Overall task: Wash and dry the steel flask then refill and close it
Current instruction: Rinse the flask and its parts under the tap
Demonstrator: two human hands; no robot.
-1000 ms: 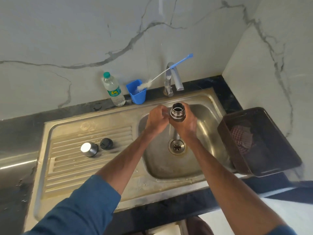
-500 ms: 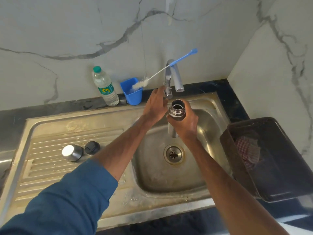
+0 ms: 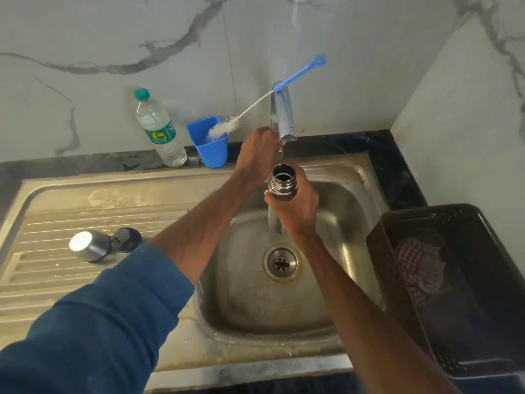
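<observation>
currently, item by item, each placed against the nearest hand.

right hand [image 3: 295, 207]: held over the sink basin [image 3: 241, 294], fingers and thumb wrapped round the body of the steel flask [image 3: 282, 183] in a full grip.

steel flask: upright in the right hand, mouth open and uncapped, threaded neck standing clear above the fingers, just under the spout of the tap [image 3: 281, 115].

left hand [image 3: 257, 156]: just beyond the right hand and slightly to its left, raised at the foot of the tap. its back faces the camera and hides the fingers, so whether it grips the tap or only touches it cannot be told.

drain [image 3: 281, 263]: in the basin floor, below the right hand.

steel cap [image 3: 88, 245] and black stopper [image 3: 126, 239]: touching, side by side on the ribbed drainboard [image 3: 56, 217], well to the left of the left hand, beside the blue sleeve [image 3: 99, 322].

blue cup [image 3: 210, 149]: on the dark counter just left of the left hand, at the wall.

bottle brush [image 3: 255, 105]: bristle head at the cup's rim, blue handle leaning across the top of the tap, above the left hand.

water bottle [image 3: 160, 132]: clear plastic, green cap, just left of the cup.

dark crate [image 3: 483, 351]: to the right of the right hand, at the sink's edge.

checked cloth [image 3: 417, 268]: lying inside the crate.
</observation>
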